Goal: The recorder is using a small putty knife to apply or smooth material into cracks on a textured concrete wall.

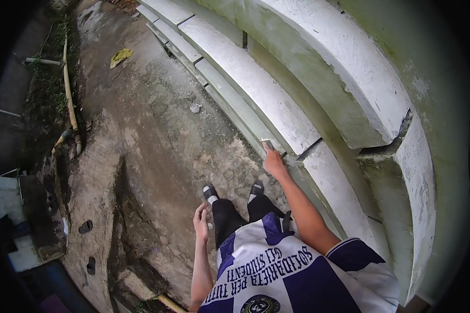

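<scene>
My right hand (273,160) reaches forward to the lowest ledge of a pale green and white stepped concrete wall (250,112). Its fingers are closed at the ledge's edge, next to a dark gap between two sections. A small pale piece with a darker edge (267,142) shows at the fingertips, too small to name. My left hand (200,221) hangs beside my left leg, away from the wall, its fingers loosely bent and apart. A small whitish spot shows near it, and I cannot tell what it is.
My sandalled feet stand on a stained concrete path. A yellow cloth (121,57) and a crumpled whitish scrap (195,107) lie ahead. Along the left run a pipe (67,83), plants, and a raised broken edge (112,203) with two dark sandals (86,226) beyond it.
</scene>
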Available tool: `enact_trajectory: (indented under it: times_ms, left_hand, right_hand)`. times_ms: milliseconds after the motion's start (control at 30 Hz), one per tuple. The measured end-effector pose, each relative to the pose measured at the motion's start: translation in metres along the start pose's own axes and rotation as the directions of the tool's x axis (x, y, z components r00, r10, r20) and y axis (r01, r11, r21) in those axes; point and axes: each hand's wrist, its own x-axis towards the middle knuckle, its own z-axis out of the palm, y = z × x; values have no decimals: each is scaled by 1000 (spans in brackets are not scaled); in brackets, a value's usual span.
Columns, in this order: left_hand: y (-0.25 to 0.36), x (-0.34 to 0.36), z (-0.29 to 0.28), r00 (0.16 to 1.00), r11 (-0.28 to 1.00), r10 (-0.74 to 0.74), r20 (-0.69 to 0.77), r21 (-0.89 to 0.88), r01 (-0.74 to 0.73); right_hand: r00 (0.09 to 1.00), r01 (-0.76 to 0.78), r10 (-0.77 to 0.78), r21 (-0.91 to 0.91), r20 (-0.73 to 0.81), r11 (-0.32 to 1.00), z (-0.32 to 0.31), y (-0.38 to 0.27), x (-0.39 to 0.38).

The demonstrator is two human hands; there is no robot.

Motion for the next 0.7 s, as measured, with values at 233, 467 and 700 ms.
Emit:
enact_trajectory:
  times_ms: [233, 467, 700]
  left_hand:
    - [-15, -8, 2, 1000, 998, -2, -20, -62, 0]
    - [-10, -6, 4, 1000, 1000, -5, -5, -24, 5]
    - [12, 2, 3, 999, 999, 19, 46, 43, -21]
  right_hand:
    - [999, 14, -13, 23, -46, 1000, -2, -6, 14]
    - [993, -103, 98, 70, 68, 992, 8, 14, 0]
    - [995, -101, 102, 55, -7, 993, 8, 8, 12]
